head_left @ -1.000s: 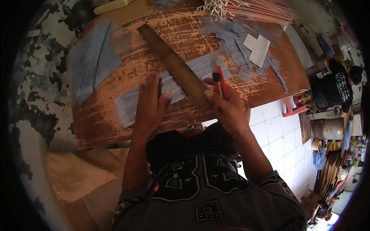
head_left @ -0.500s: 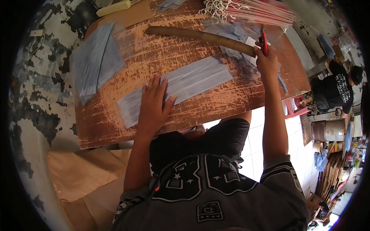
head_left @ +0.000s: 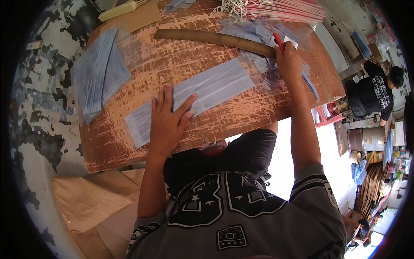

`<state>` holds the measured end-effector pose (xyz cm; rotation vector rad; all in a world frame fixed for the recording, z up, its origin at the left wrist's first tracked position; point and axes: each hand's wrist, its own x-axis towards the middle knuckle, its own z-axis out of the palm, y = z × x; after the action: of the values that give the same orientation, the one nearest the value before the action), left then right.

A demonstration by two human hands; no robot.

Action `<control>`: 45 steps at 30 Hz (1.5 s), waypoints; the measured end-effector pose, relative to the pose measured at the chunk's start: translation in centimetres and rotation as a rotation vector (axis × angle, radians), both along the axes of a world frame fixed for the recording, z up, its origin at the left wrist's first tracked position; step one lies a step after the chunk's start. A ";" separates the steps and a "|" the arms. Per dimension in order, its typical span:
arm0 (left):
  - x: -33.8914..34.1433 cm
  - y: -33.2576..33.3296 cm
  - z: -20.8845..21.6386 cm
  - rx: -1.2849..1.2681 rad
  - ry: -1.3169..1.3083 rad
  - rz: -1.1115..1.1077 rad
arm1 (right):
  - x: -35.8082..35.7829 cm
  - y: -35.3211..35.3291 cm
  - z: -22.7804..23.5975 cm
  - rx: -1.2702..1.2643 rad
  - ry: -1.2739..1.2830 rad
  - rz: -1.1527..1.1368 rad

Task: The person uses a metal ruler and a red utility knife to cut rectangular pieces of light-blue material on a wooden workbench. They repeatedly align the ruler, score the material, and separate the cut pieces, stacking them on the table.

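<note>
A long strip of bluish-grey plastic sheets (head_left: 226, 82) lies slantwise on the worn brown table (head_left: 207, 125). My left hand (head_left: 167, 123) rests flat on its left part, fingers spread. At the right, my right hand (head_left: 289, 64) is closed round a red utility knife (head_left: 279, 42), whose blade I cannot make out. The same hand is at the right end of a long brown strip like a wooden ruler (head_left: 207, 37), which lies beyond the sheets; whether the fingers also grip it is hard to tell. Loose plastic offcuts (head_left: 263, 64) lie around that end.
Folded bluish plastic sheets (head_left: 101, 73) lie on the table's left. At the back are a cardboard piece (head_left: 133, 18), a pale block (head_left: 117, 11) and a bundle of red sticks with white strings (head_left: 284, 11). Another person (head_left: 373, 93) is at far right. Brown paper (head_left: 95, 198) lies below left.
The red knife has tipped from upright to leaning left in my right hand. My left hand's fingers have spread wider on the sheets. The whole view has shifted slightly.
</note>
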<state>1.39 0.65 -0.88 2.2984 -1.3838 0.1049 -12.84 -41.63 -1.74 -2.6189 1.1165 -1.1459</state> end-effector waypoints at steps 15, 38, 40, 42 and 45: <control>-0.1 0.5 -0.6 -0.019 -0.015 0.017 | -0.9 12.3 4.4 -0.088 0.119 0.717; 0.2 0.2 -1.1 -0.049 -0.038 0.001 | 2.1 21.0 0.9 -0.001 0.182 0.777; 0.2 0.3 -1.2 -0.051 -0.041 0.000 | 2.2 21.2 1.0 0.015 0.178 0.782; 0.2 0.2 -1.2 -0.049 -0.036 -0.001 | 2.1 21.2 0.8 0.014 0.173 0.775; 0.1 -0.2 -0.8 -0.024 -0.022 0.004 | 2.0 20.9 0.5 0.030 0.131 0.775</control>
<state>1.49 0.49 -1.67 2.2869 -1.3810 0.1474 -10.82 -20.74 -1.28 -2.7041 0.0620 -0.7729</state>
